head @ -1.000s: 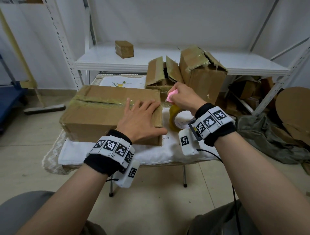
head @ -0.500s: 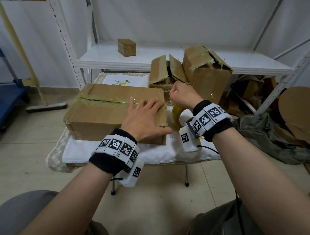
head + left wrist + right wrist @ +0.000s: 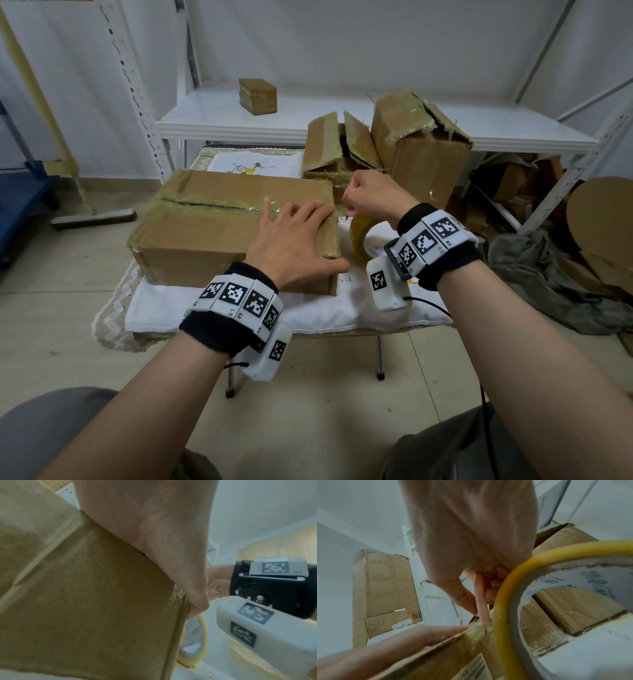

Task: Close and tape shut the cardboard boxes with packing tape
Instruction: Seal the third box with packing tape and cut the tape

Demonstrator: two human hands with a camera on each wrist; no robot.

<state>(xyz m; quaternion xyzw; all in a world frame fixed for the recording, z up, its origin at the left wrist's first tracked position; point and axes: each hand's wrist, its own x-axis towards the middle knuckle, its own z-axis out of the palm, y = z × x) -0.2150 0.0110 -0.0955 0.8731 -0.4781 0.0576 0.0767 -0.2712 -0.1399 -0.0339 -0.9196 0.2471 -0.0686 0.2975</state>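
A closed cardboard box [image 3: 219, 219] with yellowish tape along its top seam lies on the small table. My left hand [image 3: 291, 236] presses flat on the box's right end, fingers spread, thumb over the near corner. My right hand [image 3: 371, 193] grips a pink cutter [image 3: 481, 599], whose blade tip touches the tape strip at the box's right edge. The roll of yellow packing tape [image 3: 363, 240] stands on the cloth just right of the box, below my right wrist; it looms large in the right wrist view [image 3: 513, 601] and shows beside the box in the left wrist view [image 3: 193, 639].
Two more cardboard boxes, one with flaps up [image 3: 339, 150] and a taller one [image 3: 421, 144], stand behind on the table. A small box [image 3: 257, 96] sits on the white shelf [image 3: 513, 133]. Cardboard scraps and cloth [image 3: 548, 274] lie on the floor at right.
My right hand has dropped from above the tape roll toward the box's right edge, bringing the pink cutter down to the tape. The left hand stayed pressed on the box.
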